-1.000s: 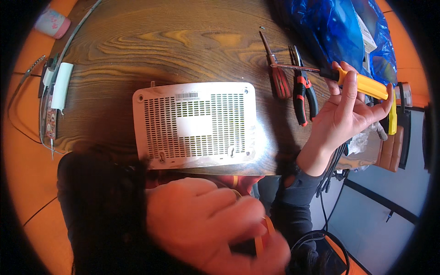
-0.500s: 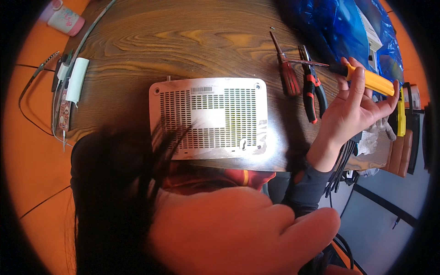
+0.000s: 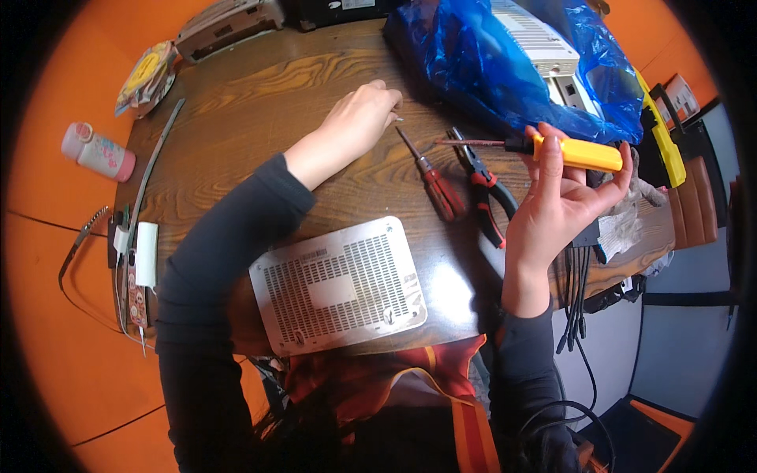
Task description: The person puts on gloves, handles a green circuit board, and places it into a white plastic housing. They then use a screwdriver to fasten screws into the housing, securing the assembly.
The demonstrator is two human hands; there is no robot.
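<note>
My right hand (image 3: 544, 209) holds a yellow-handled screwdriver (image 3: 579, 154) level, its shaft pointing left above the pliers. Over the far middle of the table, my left hand (image 3: 355, 122) bends its fingers down in a pinch. What is between them is hidden. Beside those fingertips lies a tiny light piece (image 3: 400, 120), too small to name. A screwdriver with a red handle (image 3: 444, 193) rests just below it, next to long-nose pliers (image 3: 490, 197) with red and black grips. Close to me, a white slotted device casing (image 3: 371, 272) lies tilted on the wooden table.
A blue plastic bag (image 3: 465, 71) with white devices stands at the far right. Along the left edge are a power strip (image 3: 138, 303), a white block (image 3: 147, 254) and a pink-and-white bottle (image 3: 98, 151). Black cables (image 3: 576, 299) hang over the right edge.
My left hand has gone from close below the view to the far side of the table. The casing appears lower and more tilted. The yellow screwdriver stays in my right hand.
</note>
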